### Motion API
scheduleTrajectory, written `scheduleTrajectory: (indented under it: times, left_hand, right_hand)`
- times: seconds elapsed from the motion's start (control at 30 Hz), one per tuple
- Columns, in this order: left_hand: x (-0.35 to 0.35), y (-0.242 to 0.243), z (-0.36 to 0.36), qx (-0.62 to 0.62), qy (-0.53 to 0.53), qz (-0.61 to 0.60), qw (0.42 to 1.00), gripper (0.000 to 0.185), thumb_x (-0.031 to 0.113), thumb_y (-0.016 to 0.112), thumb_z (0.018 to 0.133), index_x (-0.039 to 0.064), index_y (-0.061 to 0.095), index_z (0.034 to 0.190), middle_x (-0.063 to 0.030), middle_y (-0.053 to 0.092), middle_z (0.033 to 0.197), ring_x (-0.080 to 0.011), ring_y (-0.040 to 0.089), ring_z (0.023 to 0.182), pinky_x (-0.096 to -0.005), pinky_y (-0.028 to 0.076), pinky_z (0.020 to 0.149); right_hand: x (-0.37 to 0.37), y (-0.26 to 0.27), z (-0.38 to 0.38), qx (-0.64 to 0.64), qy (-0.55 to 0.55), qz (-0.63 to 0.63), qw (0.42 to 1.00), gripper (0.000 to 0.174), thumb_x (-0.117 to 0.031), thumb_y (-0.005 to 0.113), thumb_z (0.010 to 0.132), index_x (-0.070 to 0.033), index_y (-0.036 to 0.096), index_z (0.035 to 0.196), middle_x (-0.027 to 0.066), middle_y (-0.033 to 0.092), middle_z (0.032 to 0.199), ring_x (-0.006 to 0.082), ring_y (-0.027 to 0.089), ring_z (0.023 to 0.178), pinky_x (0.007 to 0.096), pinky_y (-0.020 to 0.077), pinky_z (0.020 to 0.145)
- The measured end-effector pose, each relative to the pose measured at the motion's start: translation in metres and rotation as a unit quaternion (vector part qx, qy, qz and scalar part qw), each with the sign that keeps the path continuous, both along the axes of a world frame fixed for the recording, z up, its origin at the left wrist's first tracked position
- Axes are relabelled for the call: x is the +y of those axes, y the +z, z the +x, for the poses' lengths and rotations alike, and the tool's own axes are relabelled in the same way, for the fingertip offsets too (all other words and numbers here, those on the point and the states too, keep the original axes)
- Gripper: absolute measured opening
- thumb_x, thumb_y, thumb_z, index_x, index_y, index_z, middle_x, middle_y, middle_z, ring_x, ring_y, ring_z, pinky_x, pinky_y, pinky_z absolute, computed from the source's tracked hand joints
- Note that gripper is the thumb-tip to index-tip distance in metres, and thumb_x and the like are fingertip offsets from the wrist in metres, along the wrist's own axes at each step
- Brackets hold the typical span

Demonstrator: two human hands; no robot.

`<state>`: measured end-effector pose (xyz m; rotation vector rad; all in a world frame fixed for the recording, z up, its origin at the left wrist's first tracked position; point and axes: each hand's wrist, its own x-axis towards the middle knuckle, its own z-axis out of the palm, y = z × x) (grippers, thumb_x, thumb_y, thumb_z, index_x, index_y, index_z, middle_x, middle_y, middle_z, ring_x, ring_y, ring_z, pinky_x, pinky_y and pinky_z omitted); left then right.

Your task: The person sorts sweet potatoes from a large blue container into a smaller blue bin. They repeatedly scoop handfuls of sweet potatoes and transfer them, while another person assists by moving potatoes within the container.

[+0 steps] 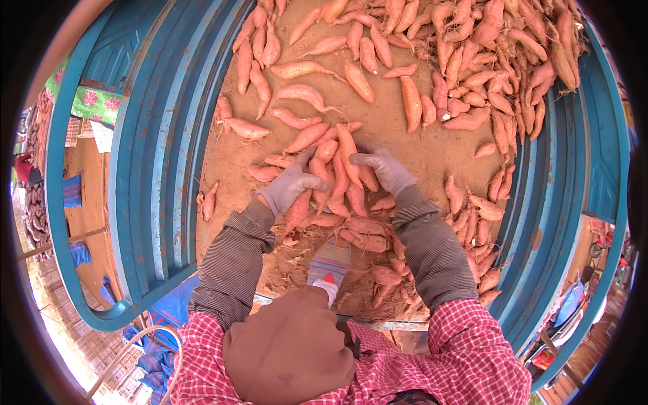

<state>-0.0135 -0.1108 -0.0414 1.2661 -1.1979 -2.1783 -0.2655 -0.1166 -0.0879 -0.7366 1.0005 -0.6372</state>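
Both hands wear grey gloves and close in from either side on a bunch of reddish sweet potatoes (pixel 338 177) at the middle of a truck bed. My left hand (pixel 293 185) has its thumb and fingers around sweet potatoes on the bunch's left side. On the right side, my right hand (pixel 382 167) lies against the bunch, its thumb by a long upright sweet potato (pixel 349 152); its other fingers are partly hidden. More sweet potatoes (pixel 367 233) lie below the hands, near a striped sock (pixel 330 260) on the person's foot.
A large heap of sweet potatoes (pixel 486 55) fills the back right. Loose ones (pixel 304 96) are spread at the back left, and others (pixel 476 228) line the right side. Blue ribbed metal walls (pixel 167 142) bound the dusty bed (pixel 228 177) on both sides.
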Motion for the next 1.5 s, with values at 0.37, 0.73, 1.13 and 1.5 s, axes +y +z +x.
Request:
scheduleTrajectory:
  times: [0.37,0.73,1.13,1.5]
  left_hand:
    - [0.013,-0.005,0.007,0.073,0.052,0.024,0.996,0.087,0.005,0.068,0.080,0.001,0.025,0.155,-0.0123,0.042,0.148,-0.0203,0.046,0.132,-0.0305,0.040,0.110]
    - [0.073,0.051,0.013,0.126,0.106,0.001,0.986,0.089,0.002,0.069,0.072,0.002,0.031,0.153,-0.0122,0.050,0.143,-0.0231,0.051,0.132,-0.0364,0.042,0.111]
    - [0.156,0.194,-0.112,0.299,-0.203,-0.276,0.891,0.088,0.013,0.086,0.071,0.000,0.041,0.145,-0.0159,0.057,0.138,-0.0327,0.052,0.133,-0.0489,0.042,0.111]
    - [0.386,0.268,-0.357,0.213,-0.595,-0.113,0.766,0.085,0.001,0.082,0.066,-0.001,0.046,0.143,-0.0110,0.059,0.132,-0.0173,0.056,0.123,-0.0342,0.045,0.106]
  right_hand:
    - [0.037,0.002,0.031,-0.153,-0.100,0.157,0.970,0.051,-0.025,0.074,0.086,0.005,0.057,0.123,0.0140,0.064,0.112,0.0212,0.064,0.097,0.0322,0.0540,0.084]
    - [0.093,0.093,0.041,-0.255,-0.130,0.013,0.958,0.051,-0.014,0.074,0.081,0.007,0.057,0.124,0.0112,0.065,0.108,0.0186,0.064,0.094,0.0304,0.0536,0.081]
    - [0.281,0.215,-0.050,-0.220,-0.250,-0.417,0.846,0.075,-0.014,0.089,0.058,-0.004,0.061,0.126,0.0063,0.065,0.119,0.0214,0.060,0.113,0.0395,0.0467,0.102]
    - [0.614,0.239,-0.135,0.042,-0.623,-0.429,0.653,0.095,-0.020,0.091,0.051,-0.001,0.052,0.135,0.0098,0.064,0.123,0.0232,0.061,0.115,0.0374,0.0475,0.104]
